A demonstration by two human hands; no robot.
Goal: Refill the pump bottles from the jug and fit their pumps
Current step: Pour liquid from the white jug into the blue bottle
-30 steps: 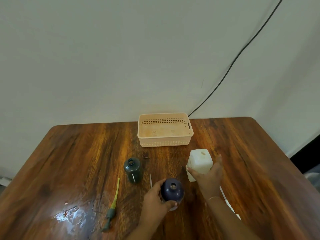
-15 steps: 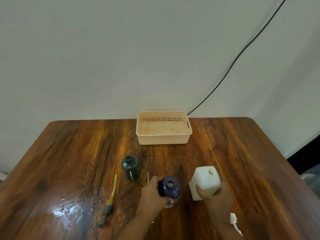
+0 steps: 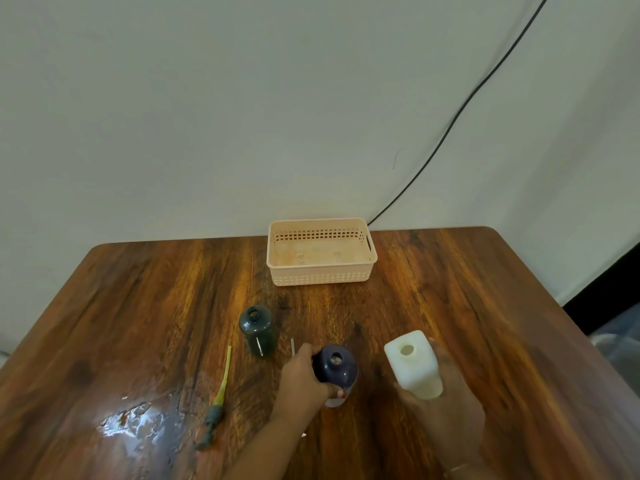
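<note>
Gripping the jug (image 3: 414, 367) low, the right hand (image 3: 446, 407) wraps it; the left hand (image 3: 301, 379) clasps the bottle (image 3: 335, 363). Jug looks rigid, likely weighty; low hold suits tipping.

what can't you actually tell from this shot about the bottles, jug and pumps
- Liquid levels: dark green bottle, navy bottle and white jug are opaque, seen from above.
- Navy bottle's base: hidden by the left hand.
- Right hand grip: motion-blurred, behind the jug.
- Second pump: only its tube shows behind the left hand.
</note>
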